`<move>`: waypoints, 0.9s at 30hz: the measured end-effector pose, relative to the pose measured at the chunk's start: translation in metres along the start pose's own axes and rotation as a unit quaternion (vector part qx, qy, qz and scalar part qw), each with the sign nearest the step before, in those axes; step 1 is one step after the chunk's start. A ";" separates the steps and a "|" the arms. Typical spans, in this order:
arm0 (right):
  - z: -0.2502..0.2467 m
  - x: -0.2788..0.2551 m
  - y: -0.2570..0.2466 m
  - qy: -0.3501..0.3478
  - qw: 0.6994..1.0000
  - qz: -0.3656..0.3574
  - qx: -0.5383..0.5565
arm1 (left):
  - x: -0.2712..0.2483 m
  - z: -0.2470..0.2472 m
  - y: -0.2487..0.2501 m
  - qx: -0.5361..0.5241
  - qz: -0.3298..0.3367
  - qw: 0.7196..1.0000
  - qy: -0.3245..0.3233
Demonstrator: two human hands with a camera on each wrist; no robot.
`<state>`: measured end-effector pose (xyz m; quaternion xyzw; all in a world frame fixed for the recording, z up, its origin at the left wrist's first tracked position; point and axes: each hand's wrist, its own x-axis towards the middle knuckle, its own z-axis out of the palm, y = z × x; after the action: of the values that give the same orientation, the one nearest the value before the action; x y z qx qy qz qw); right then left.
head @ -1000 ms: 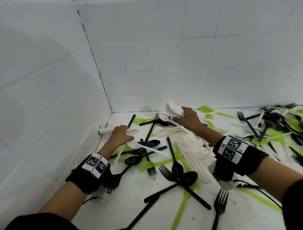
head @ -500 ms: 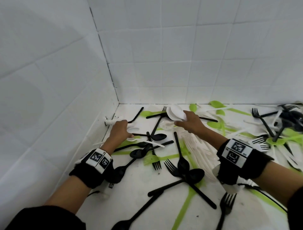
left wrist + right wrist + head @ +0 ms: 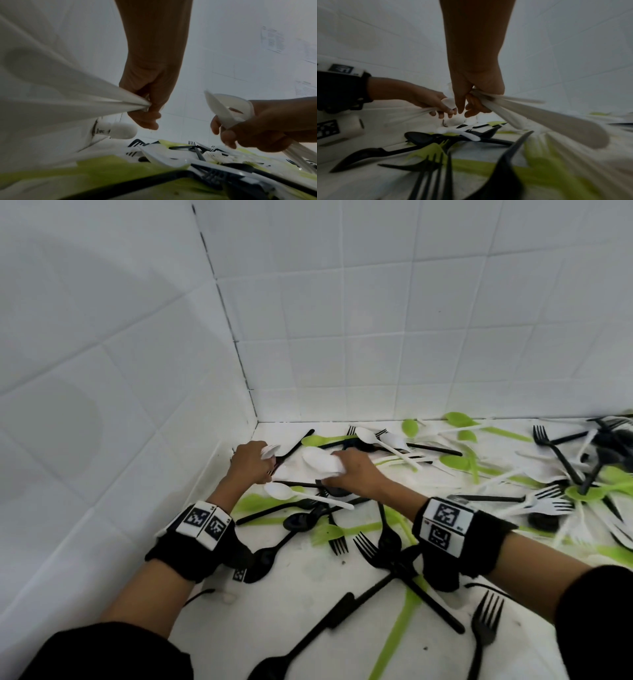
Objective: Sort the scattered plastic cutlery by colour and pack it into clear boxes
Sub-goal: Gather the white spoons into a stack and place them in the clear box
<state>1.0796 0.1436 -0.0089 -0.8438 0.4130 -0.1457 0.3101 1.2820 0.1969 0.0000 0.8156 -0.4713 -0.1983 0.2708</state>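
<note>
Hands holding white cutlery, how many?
2. The left hand, by the wall corner, grips white spoons; the right hand, just beside it, grips a white spoon bundle. Neither hand is hidden.

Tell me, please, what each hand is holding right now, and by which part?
The left hand grips white spoons by their handles. The right hand grips a bundle of white spoons, also by the handles.

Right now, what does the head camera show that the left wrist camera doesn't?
Only the head view shows both wristbands, the tiled corner, and the black fork nearest the person. Only the left wrist view shows the left hand pinching white handles from underneath. Both show the right hand gripping white spoons over mixed black, green and white cutlery.
</note>
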 end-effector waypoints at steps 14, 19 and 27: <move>-0.009 -0.005 -0.003 -0.034 0.999 -0.005 -0.035 | 0.017 0.005 0.001 0.051 0.023 0.995 -0.081; -0.052 -0.003 0.010 0.075 0.996 0.038 -0.015 | 0.021 0.022 -0.001 0.143 0.045 0.986 -0.079; -0.081 0.026 0.050 0.131 0.990 0.047 0.031 | 0.022 0.034 0.004 0.179 0.063 0.980 -0.067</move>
<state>1.0243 0.0672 0.0207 -0.7873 0.4842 -0.2529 0.2859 1.2705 0.1676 -0.0253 0.8045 -0.5667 -0.1473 0.1002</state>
